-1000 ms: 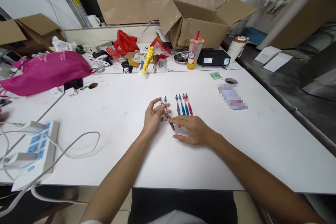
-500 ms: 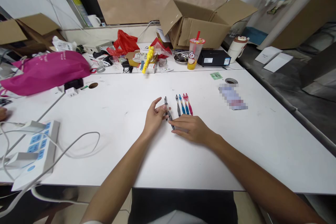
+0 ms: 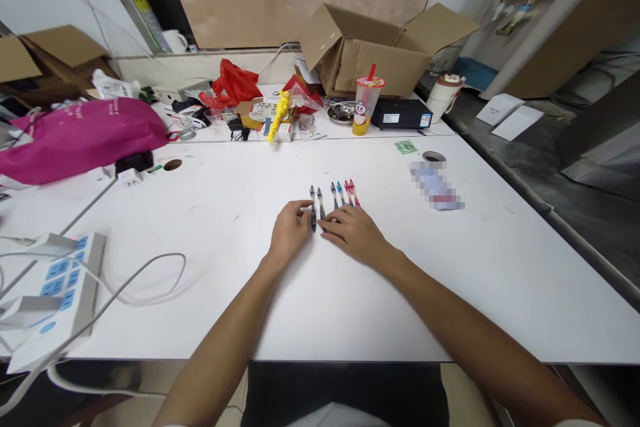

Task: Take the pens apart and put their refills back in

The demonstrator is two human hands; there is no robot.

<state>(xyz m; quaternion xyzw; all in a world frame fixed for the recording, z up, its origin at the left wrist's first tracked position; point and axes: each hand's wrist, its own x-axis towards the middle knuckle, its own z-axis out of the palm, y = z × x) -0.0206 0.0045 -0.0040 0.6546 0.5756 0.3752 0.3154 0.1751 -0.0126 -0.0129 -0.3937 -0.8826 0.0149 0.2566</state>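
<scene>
Several click pens lie side by side on the white table (image 3: 200, 307). My left hand (image 3: 290, 230) is closed at the leftmost black pen (image 3: 313, 203), with its fingertips against the barrel. Just right of it is a second black pen (image 3: 321, 200), its lower end between the thumb and fingers of my right hand (image 3: 357, 230). Beyond those fingers show the upper ends of a dark pen (image 3: 334, 191), a blue pen (image 3: 341, 191) and pink-topped pens (image 3: 353, 190). My right hand hides their lower parts.
At left are a white power strip (image 3: 95, 280) with cables and a magenta bag (image 3: 90, 137). Along the back stand a drink cup (image 3: 364, 103), a black box (image 3: 403, 113) and an open carton (image 3: 373, 60). A tape roll (image 3: 434, 157) lies at right.
The second black pen, held tilted between both hands before, now lies beside the leftmost one. My left hand has moved to the leftmost pen. The view has shifted slightly.
</scene>
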